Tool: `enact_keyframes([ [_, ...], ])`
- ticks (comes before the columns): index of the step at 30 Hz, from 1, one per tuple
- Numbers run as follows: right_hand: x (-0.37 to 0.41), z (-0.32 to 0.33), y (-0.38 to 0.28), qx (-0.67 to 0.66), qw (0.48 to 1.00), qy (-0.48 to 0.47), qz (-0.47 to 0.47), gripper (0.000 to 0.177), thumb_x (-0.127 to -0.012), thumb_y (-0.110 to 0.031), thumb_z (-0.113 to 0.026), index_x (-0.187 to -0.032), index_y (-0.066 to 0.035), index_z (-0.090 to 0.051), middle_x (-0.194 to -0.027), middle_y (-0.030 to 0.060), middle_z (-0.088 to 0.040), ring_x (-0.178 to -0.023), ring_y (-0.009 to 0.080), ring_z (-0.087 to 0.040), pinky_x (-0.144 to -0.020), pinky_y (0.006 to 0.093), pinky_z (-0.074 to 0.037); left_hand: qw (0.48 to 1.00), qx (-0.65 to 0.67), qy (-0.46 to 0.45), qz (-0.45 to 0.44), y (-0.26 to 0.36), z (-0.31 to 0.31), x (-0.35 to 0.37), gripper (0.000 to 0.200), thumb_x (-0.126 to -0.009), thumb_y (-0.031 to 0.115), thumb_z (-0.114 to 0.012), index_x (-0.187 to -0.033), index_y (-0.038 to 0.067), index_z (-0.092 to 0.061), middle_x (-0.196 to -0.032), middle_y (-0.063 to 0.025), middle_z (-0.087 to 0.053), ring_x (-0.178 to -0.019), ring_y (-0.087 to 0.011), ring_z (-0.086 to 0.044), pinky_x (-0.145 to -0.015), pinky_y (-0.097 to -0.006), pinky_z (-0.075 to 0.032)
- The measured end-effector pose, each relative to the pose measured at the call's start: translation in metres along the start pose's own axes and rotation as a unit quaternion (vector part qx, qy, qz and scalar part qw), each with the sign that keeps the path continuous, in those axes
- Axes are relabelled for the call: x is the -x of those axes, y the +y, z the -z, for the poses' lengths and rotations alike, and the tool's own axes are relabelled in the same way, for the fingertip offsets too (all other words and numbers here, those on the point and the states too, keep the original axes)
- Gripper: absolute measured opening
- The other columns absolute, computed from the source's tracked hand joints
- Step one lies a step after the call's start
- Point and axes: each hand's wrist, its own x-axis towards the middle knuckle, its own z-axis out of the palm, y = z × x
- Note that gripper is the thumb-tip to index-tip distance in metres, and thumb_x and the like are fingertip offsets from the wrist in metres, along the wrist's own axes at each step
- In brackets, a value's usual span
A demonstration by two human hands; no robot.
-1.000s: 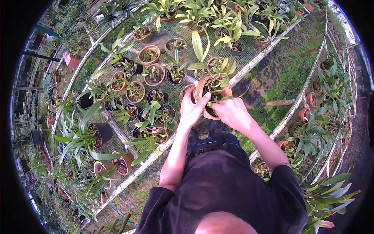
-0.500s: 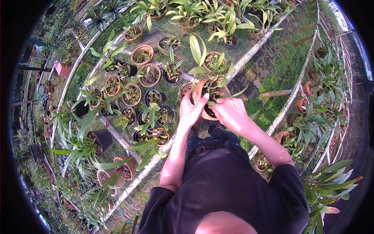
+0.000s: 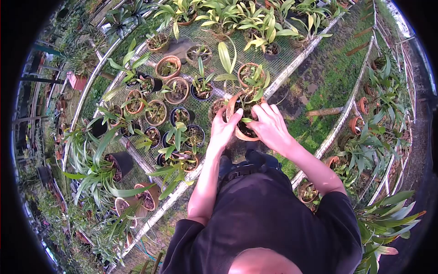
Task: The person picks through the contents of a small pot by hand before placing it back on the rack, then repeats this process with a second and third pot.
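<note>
A round orange terracotta pot [image 3: 231,108] is just right of the centre of the frame, between a person's two bare hands; whether anything supports it from below cannot be told. Dark, rough potting material and slim green stems show inside. The left hand [image 3: 221,132] grasps the pot's left wall, thumb by the rim. The right hand [image 3: 270,125] is over the right side of the opening, its fingers bent and close to a small green leaf [image 3: 247,120]; whether they pinch anything is hidden.

The clay looks stiff, with moderate weight, its rough surface unlikely to slip but its rim likely to chip if knocked. The stems and leaves look soft and easily bruised, so the firm wall seems the best hold.

Just beyond and to the left, a wire-mesh table with a pale edge [image 3: 296,65] bears many potted plants, in clay and dark plastic. At left, a black plastic pot [image 3: 124,165] lies tilted, long strap-like leaves [image 3: 98,160] spilling from it. Broad yellow-green leaves [image 3: 269,33] crowd the top. Grass [image 3: 315,121] shows at right; a dark short-sleeved shirt [image 3: 269,201] fills the bottom centre.
</note>
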Motion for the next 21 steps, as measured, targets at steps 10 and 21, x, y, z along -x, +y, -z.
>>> enact_keyframes([
  [10, -0.005, -0.012, 0.019, 0.015, 0.994, 0.052, 0.093, 0.014, -0.075, -0.017, -0.071, -0.086, -0.01, -0.076, -0.097, 0.0027, -0.059, -0.096, 0.0229, -0.056, -0.08, 0.0375, -0.042, 0.999, 0.03, -0.015, 0.028, 0.015, -0.002, 0.001, 0.074, -0.09, 0.036, -0.074, -0.139, -0.012, -0.046, -0.112, -0.0154, -0.068, -0.098, -0.0179, -0.066, -0.085, -0.0299, -0.053],
  [21, -0.01, -0.004, 0.024, -0.117, 0.988, 0.071, 0.068, 0.013, -0.08, -0.009, -0.07, -0.089, -0.004, -0.063, -0.101, 0.0089, -0.06, -0.094, 0.0282, -0.058, -0.081, 0.0407, -0.045, 0.997, 0.047, -0.006, 0.053, 0.043, -0.004, 0.011, 0.063, -0.093, 0.034, -0.071, -0.135, -0.009, -0.05, -0.111, -0.0124, -0.067, -0.096, -0.0166, -0.064, -0.083, -0.0301, -0.052],
])
